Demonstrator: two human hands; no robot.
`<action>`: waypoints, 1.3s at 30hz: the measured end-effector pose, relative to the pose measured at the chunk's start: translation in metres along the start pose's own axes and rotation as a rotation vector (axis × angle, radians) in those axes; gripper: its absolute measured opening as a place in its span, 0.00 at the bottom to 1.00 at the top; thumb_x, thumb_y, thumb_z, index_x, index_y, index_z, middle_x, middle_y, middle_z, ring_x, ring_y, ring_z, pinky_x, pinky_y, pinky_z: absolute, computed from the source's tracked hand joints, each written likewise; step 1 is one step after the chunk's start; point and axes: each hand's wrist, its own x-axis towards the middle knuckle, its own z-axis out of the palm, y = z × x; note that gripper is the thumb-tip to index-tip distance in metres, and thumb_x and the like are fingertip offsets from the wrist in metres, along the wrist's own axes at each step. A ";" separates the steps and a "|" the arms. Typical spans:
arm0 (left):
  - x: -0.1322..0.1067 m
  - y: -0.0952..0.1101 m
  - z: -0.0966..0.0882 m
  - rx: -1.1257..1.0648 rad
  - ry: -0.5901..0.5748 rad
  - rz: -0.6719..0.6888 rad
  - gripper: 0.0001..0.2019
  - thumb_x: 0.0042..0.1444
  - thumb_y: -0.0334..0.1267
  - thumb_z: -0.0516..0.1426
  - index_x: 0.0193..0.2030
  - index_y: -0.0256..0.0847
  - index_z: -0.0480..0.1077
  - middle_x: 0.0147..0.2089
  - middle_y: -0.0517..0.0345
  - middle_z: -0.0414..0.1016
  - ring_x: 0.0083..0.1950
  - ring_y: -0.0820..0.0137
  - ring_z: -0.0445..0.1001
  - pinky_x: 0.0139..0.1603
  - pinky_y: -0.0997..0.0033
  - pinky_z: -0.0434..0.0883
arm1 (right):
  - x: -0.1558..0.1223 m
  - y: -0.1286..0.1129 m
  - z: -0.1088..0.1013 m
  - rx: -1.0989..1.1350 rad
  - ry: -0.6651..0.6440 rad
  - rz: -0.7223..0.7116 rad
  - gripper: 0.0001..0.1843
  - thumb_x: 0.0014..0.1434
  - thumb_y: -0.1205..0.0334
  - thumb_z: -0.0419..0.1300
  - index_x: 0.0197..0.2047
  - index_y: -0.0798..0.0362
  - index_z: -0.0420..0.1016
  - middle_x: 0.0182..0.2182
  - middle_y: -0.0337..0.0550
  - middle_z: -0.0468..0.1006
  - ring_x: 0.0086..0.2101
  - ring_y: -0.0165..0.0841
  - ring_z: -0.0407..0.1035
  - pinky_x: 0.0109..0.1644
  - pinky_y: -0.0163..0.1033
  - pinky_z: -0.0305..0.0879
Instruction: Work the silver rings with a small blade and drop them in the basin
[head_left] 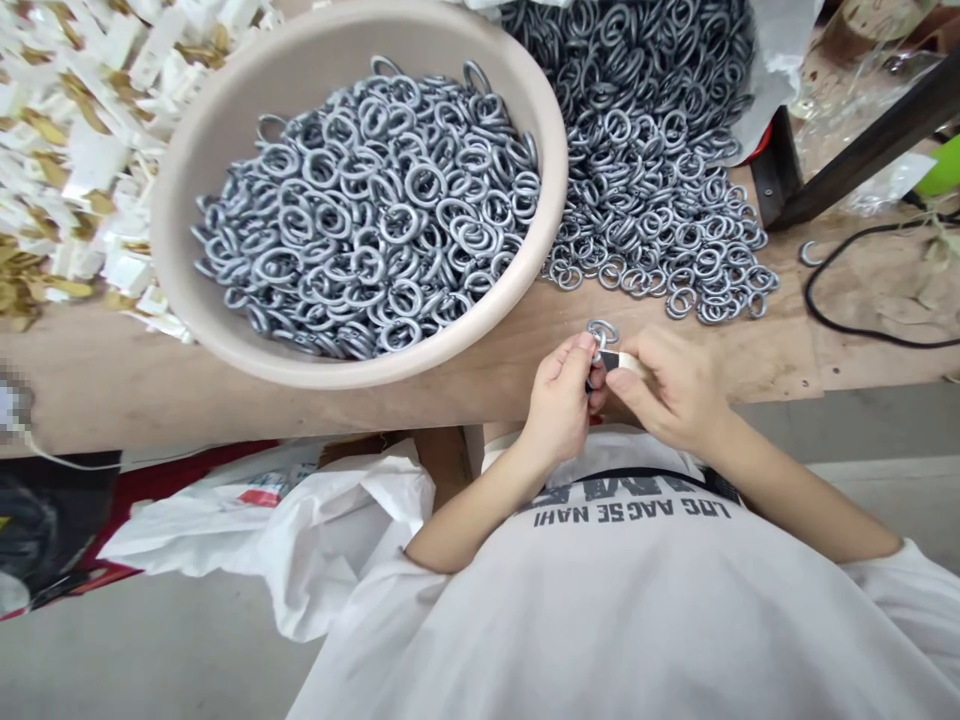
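Left fingers: left fingers (579, 350) of the left hand (559, 405) pressed together, pinching the lower edge of a gray metal ring (602, 333), near the near edge of the surface.
Right fingers: right fingers (626, 385) of the right hand (664, 390) pressed together on a strip (619, 362), black by the ring, cream toward the right hand.
Ring and strip: held between both hands, touching or nearly so; whether the ring is threaded on the strip is too small to tell.
Basin: beige plastic basin (551, 170), just far of the hands and left of them, tilted, full of gray metal rings (367, 220).
Heap: loose pile of the same rings (652, 200) on the plywood surface (465, 390), right of the basin and touching its rim.
Far left: pile of white pieces with gold parts (82, 150), beside the basin.
Far right: black cable (847, 300) and one single ring (808, 254) on the surface; black metal bar (847, 160) above them.
Below surface: white plastic bag (322, 530) on the floor (165, 650), left of the person.
Person: white printed T-shirt (622, 590), forearms bare.
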 end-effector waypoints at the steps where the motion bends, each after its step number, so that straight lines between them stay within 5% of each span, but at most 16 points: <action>1: 0.000 0.000 0.000 -0.004 0.022 -0.005 0.21 0.56 0.53 0.65 0.31 0.40 0.63 0.23 0.68 0.57 0.20 0.82 0.53 0.19 0.80 0.53 | -0.002 -0.003 0.000 -0.043 -0.020 -0.021 0.16 0.70 0.48 0.56 0.37 0.51 0.73 0.31 0.41 0.74 0.31 0.33 0.66 0.36 0.40 0.57; 6: -0.001 -0.003 0.000 0.026 0.047 -0.020 0.21 0.55 0.54 0.65 0.31 0.41 0.63 0.23 0.68 0.58 0.19 0.82 0.54 0.19 0.80 0.53 | -0.003 -0.007 0.003 -0.130 -0.057 -0.028 0.18 0.71 0.48 0.55 0.33 0.50 0.68 0.27 0.39 0.69 0.30 0.32 0.62 0.35 0.40 0.55; 13: -0.008 -0.002 -0.008 0.068 -0.194 -0.049 0.21 0.59 0.54 0.63 0.29 0.39 0.63 0.22 0.68 0.57 0.20 0.82 0.55 0.20 0.80 0.52 | 0.011 0.031 -0.017 -0.221 0.121 0.219 0.22 0.72 0.45 0.52 0.31 0.49 0.68 0.26 0.39 0.70 0.29 0.34 0.64 0.33 0.41 0.52; 19: 0.001 0.005 -0.021 0.084 -0.117 -0.013 0.18 0.57 0.50 0.63 0.30 0.39 0.66 0.28 0.60 0.72 0.21 0.80 0.62 0.20 0.79 0.55 | 0.007 0.060 -0.018 -0.626 0.091 0.300 0.18 0.66 0.45 0.60 0.45 0.52 0.76 0.41 0.51 0.76 0.36 0.42 0.70 0.34 0.42 0.54; 24: 0.008 0.008 -0.021 0.053 -0.043 0.085 0.22 0.58 0.54 0.62 0.25 0.38 0.64 0.28 0.59 0.72 0.20 0.81 0.63 0.18 0.77 0.54 | 0.006 0.061 -0.013 -0.675 0.089 0.336 0.12 0.66 0.53 0.60 0.45 0.53 0.77 0.42 0.52 0.76 0.34 0.41 0.71 0.35 0.43 0.55; 28: 0.010 0.012 -0.021 -0.014 -0.040 0.004 0.23 0.50 0.45 0.68 0.26 0.40 0.57 0.28 0.63 0.74 0.19 0.82 0.64 0.17 0.80 0.55 | 0.006 0.062 -0.016 -0.650 0.070 0.335 0.12 0.65 0.53 0.63 0.43 0.53 0.78 0.41 0.52 0.77 0.35 0.42 0.71 0.35 0.43 0.56; 33: 0.015 0.012 -0.016 -0.034 -0.060 -0.064 0.19 0.51 0.46 0.69 0.40 0.44 0.65 0.29 0.67 0.73 0.21 0.80 0.67 0.15 0.84 0.53 | 0.007 0.063 -0.023 -0.369 0.139 0.339 0.08 0.64 0.55 0.64 0.40 0.51 0.77 0.38 0.47 0.77 0.38 0.41 0.70 0.38 0.43 0.59; 35: 0.017 0.009 -0.012 0.030 -0.061 -0.047 0.21 0.53 0.54 0.68 0.42 0.43 0.67 0.31 0.64 0.74 0.22 0.80 0.68 0.15 0.83 0.53 | 0.009 0.056 -0.024 -0.083 0.157 0.354 0.11 0.65 0.52 0.63 0.36 0.51 0.75 0.32 0.42 0.75 0.33 0.36 0.68 0.36 0.41 0.60; 39: 0.018 -0.001 -0.003 0.154 -0.142 -0.038 0.25 0.55 0.62 0.64 0.40 0.41 0.68 0.30 0.64 0.72 0.20 0.81 0.65 0.14 0.82 0.50 | 0.011 0.031 -0.017 0.571 -0.007 0.417 0.20 0.64 0.41 0.62 0.36 0.50 0.71 0.25 0.33 0.67 0.22 0.26 0.59 0.27 0.36 0.56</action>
